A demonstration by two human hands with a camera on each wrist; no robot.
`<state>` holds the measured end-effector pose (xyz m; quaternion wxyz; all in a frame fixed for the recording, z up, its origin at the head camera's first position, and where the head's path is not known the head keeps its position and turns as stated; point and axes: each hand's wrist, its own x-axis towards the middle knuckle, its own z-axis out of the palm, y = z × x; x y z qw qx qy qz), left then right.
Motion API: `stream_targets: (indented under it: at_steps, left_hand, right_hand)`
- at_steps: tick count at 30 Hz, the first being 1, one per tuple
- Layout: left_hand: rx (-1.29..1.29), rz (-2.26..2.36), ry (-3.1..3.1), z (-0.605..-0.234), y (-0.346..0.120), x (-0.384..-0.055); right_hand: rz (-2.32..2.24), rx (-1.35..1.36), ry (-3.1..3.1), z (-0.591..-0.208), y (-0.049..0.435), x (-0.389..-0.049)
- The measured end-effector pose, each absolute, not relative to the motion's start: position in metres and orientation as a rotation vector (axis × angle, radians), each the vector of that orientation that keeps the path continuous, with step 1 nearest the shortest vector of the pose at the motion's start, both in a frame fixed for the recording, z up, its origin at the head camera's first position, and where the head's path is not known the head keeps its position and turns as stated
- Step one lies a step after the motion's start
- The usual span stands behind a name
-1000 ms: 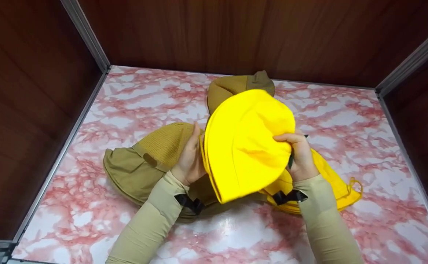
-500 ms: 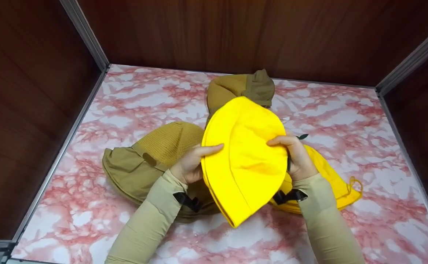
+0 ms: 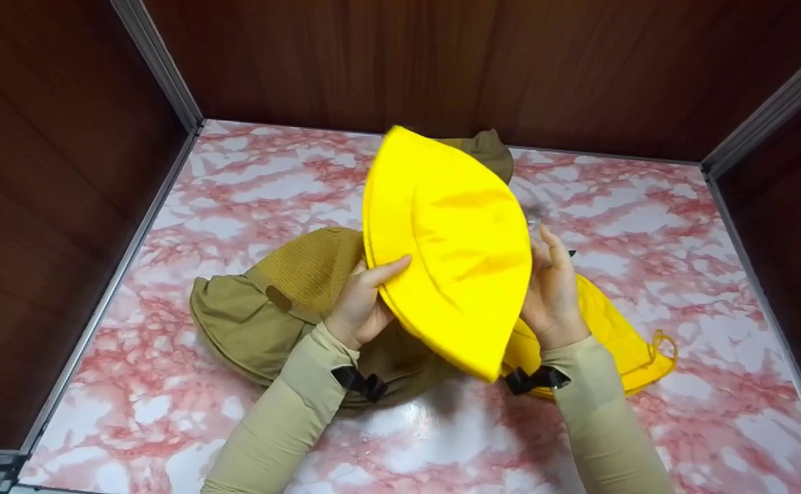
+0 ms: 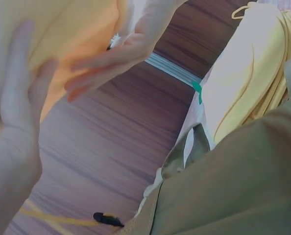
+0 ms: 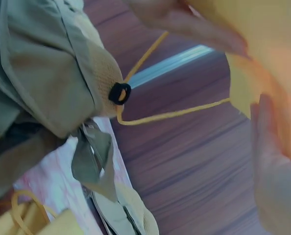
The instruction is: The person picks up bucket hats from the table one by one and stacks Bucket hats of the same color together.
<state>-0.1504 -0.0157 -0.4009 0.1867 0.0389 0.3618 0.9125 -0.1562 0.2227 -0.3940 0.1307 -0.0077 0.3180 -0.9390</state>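
A yellow bucket hat [image 3: 455, 247] is held up above the table, brim to the left and crown to the right. My left hand [image 3: 366, 302] pinches its brim, thumb across the outer face and the other fingers behind. Beside the crown is my right hand [image 3: 556, 295], its fingers fairly straight and pointing up. In the right wrist view, those fingers [image 5: 265, 112] lie against the yellow cloth. A yellow cord [image 5: 175, 113] with a black toggle [image 5: 119, 93] hangs from the hat. The hat's inside is hidden in the head view.
A khaki sun hat [image 3: 256, 322] with a knitted crown lies at the left. Another khaki hat [image 3: 493, 152] sits at the back, partly covered. A second yellow hat [image 3: 623, 336] is at the right. Dark wood panels [image 3: 441, 62] enclose the marbled table [image 3: 716, 274].
The yellow hat first dipped and turned, then rose and tilted with its upper tip leftward. My left thumb came onto the brim; my right hand's fingers let go of the crown.
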Motion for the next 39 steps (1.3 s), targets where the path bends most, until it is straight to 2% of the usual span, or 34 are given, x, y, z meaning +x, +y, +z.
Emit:
stream_targets:
  at_steps: [5, 13, 22, 30, 39]
  left_hand:
    - [0.045, 2.707, 0.982, -0.399, -0.009, -0.150]
    - [0.061, 2.807, 0.967, -0.404, 0.005, -0.144]
    - [0.079, 2.865, 0.988, -0.412, 0.017, -0.137]
    - [0.063, 2.834, 0.972, -0.413, 0.029, -0.132]
    - [0.119, 2.715, 0.970, -0.413, 0.013, -0.137]
  right_hand:
    - [-2.736, 0.027, 0.943, -0.397, 0.211, -0.144]
    - [-2.959, 0.315, 0.770, -0.401, 0.186, -0.134]
    - [-3.132, 0.327, 0.643, -0.401, 0.176, -0.132]
    - [-3.164, 0.441, 0.756, -0.401, 0.165, -0.133]
    - [-3.131, 0.474, 0.834, -0.398, 0.184, -0.131]
